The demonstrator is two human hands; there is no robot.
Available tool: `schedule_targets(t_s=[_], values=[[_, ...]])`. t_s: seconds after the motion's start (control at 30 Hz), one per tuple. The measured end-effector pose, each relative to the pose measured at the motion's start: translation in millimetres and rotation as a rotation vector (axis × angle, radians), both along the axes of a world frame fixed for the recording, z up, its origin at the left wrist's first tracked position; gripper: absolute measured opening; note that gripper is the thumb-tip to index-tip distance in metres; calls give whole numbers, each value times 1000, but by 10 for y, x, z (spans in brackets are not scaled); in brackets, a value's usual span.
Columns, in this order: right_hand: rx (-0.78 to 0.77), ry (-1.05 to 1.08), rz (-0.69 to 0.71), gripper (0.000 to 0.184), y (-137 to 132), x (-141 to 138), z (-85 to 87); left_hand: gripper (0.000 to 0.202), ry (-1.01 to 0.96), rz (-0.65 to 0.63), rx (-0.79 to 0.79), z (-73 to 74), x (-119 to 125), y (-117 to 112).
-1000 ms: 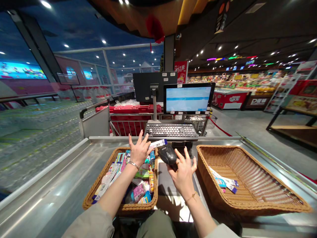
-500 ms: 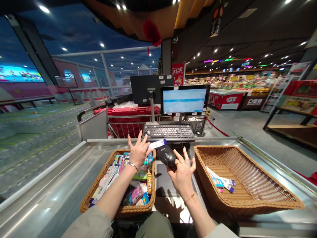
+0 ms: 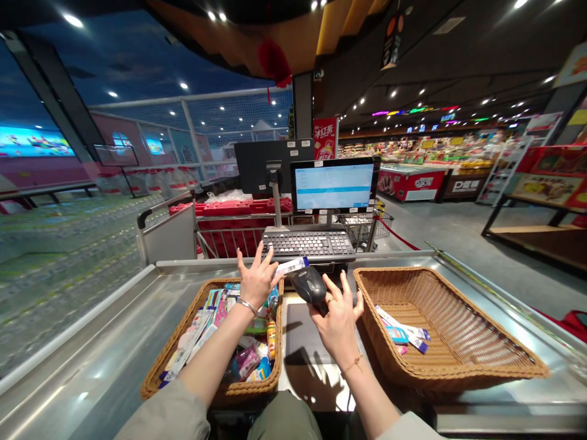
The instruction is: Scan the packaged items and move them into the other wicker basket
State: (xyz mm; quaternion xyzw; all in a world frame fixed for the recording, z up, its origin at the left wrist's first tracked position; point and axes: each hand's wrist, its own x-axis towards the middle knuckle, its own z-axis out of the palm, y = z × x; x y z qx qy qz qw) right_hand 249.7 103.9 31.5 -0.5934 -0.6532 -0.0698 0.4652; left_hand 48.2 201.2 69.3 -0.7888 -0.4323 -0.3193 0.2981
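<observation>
My left hand [image 3: 257, 280] is above the far end of the left wicker basket [image 3: 145, 386], thumb and fingers closed on one end of a slim white packet with a dark blue tip [image 3: 293, 266]. Its other fingers are spread. Beside it, my right hand [image 3: 338, 315] grips a black handheld barcode scanner [image 3: 309, 284], whose head is close to the packet's blue end. Small colourful packaged goods [image 3: 247, 360] fill the left basket. In the right wicker basket [image 3: 458, 305] lie similar slim white packets [image 3: 410, 333] and a small blue pack [image 3: 396, 334].
Beyond my hands stand a black keyboard [image 3: 312, 243] and a lit monitor [image 3: 334, 186]. The baskets rest on a metal counter [image 3: 101, 342] with raised edges. A cart with red goods [image 3: 229, 208] is behind the counter, and a freezer [image 3: 408, 182] stands further right.
The view has shifted slightly, so the baskets and screens appear a little further left. Both hands keep nearly the same pose, with the packet and scanner still held close together.
</observation>
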Motion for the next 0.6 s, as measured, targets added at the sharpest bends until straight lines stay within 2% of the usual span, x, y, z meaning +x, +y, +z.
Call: schedule_targets(t_s=[0.6], values=[[23, 9, -173, 30, -29, 454, -5, 15, -9, -99, -15, 42, 480, 66]])
